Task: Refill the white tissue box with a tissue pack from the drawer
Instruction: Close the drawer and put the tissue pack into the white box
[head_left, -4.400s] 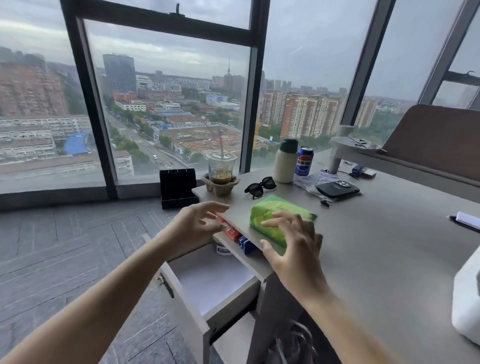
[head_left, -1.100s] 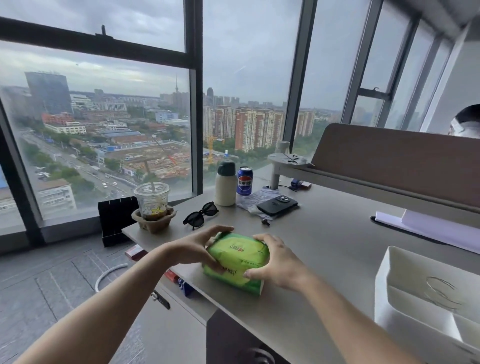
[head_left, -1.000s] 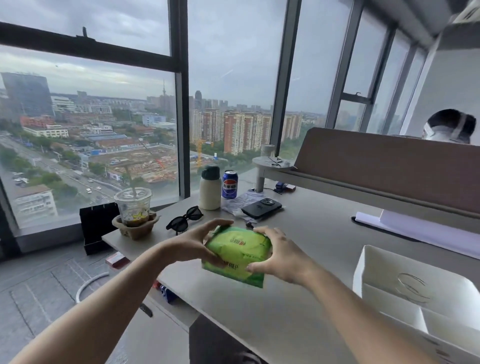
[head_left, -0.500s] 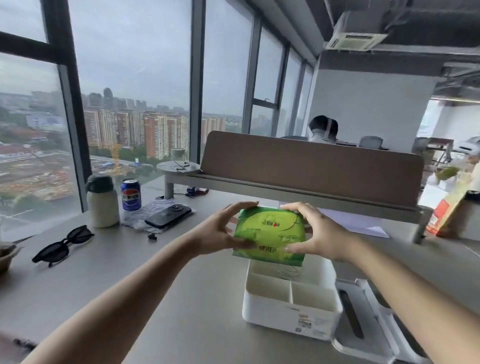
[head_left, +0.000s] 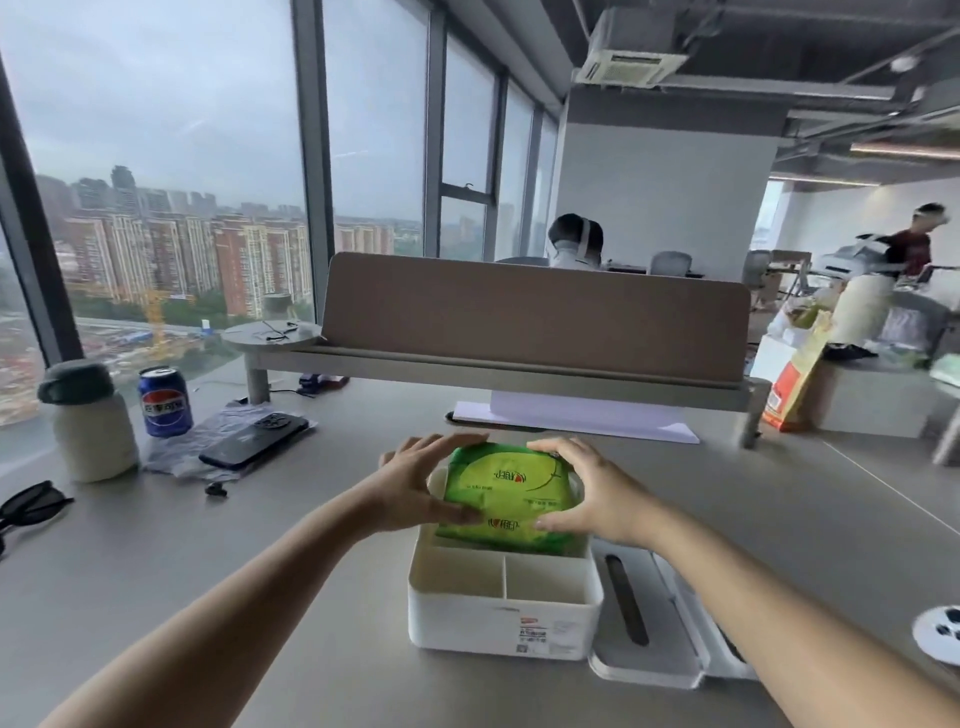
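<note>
A green tissue pack sits partly inside the far, large compartment of the open white tissue box on the grey desk. My left hand grips the pack's left end and my right hand grips its right end. The pack tilts slightly, its top still above the box rim. Two small front compartments of the box hold nothing. The box's white lid, with a dark slot, lies flat on the desk just right of the box. The drawer is out of view.
On the desk's left stand a white bottle, a blue can, a dark phone on crumpled plastic, and sunglasses. A brown divider panel runs behind the box. A round white object lies at the right edge.
Both hands carried the green pack from the desk's left edge rightward over the white box, then lowered it into the large compartment. My view turned right with it.
</note>
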